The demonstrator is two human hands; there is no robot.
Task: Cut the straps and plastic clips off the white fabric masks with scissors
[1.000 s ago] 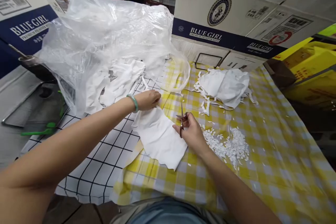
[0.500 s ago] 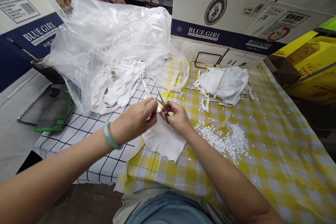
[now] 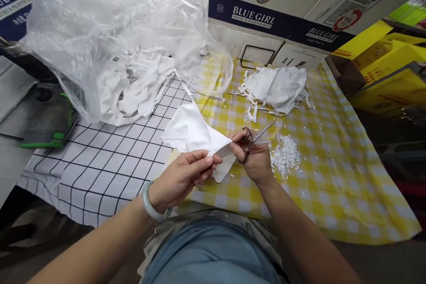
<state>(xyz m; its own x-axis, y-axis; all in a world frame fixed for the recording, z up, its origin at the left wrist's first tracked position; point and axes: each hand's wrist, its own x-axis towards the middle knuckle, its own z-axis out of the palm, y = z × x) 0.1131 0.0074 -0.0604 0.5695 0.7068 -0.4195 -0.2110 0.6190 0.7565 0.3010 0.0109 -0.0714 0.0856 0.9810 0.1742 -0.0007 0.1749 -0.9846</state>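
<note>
A white piece of fabric (image 3: 191,126) is stretched between my hands above the table. My left hand (image 3: 189,171), with a pale green bangle on the wrist, pinches its lower edge between thumb and fingers. My right hand (image 3: 254,155) has scissors (image 3: 262,133) hooked on its fingers, blades pointing away to the upper right. The thumb and index finger of that hand also pinch a corner of the fabric. From the fabric's top, a thin strip runs back toward a heap of white fabric pieces (image 3: 143,88) at the mouth of a clear plastic bag.
The clear plastic bag (image 3: 123,13) bulges at the back left. Behind the table stands a beer carton (image 3: 253,15). A white fabric pile (image 3: 276,88) lies right of centre, with small white snippets (image 3: 286,155) nearer me. Yellow boxes (image 3: 389,71) stand at the right.
The fabric has been turned and spread out between my hands. My right hand has moved right, and the scissors now point away from the fabric. The view has tilted down.
</note>
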